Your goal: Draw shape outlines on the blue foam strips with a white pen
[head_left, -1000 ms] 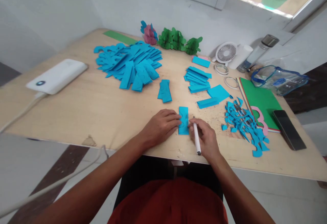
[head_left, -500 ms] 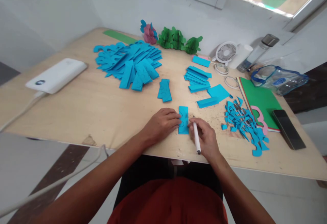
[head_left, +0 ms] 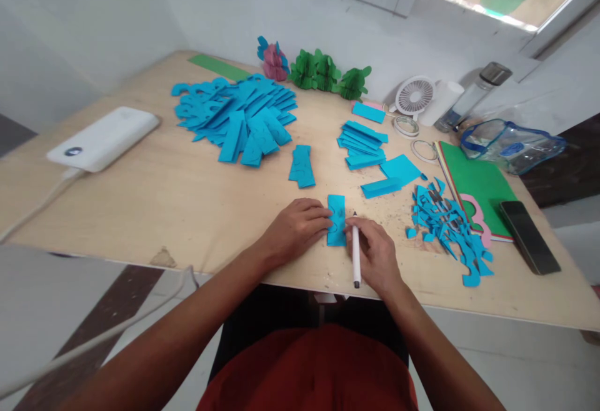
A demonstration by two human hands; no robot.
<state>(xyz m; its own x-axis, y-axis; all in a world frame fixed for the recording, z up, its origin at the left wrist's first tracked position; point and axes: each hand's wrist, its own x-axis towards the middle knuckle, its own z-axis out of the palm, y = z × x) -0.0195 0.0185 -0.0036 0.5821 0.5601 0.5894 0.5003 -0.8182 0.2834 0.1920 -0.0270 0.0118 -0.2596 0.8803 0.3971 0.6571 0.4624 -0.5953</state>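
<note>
A folded blue paper strip point(head_left: 336, 230) with a curved line drawn on it lies upright before me near the table's front edge. The fingertips of my left hand point(head_left: 297, 228) press on its left side. My right hand point(head_left: 376, 253) is closed on a white pen point(head_left: 357, 260), its dark tip pointing away from me, and a fingertip is at the strip's right edge. Just beyond lie two marked blue strips point(head_left: 302, 166). Folded blue strips point(head_left: 360, 143) are stacked to the right, and a large pile of blue pieces point(head_left: 234, 108) sits to the left.
Blue scraps point(head_left: 438, 217) lie to the right, beside a green book point(head_left: 485, 186) and a black phone point(head_left: 529, 236). A white power bank point(head_left: 105, 139) with a cable rests at the left. Green paper shapes point(head_left: 316, 70), a small fan point(head_left: 415, 95) and a bottle point(head_left: 473, 97) stand behind.
The pen has swung in my right hand, its rear end moving left so that it points more directly toward me. My left hand and the blue strip have hardly moved.
</note>
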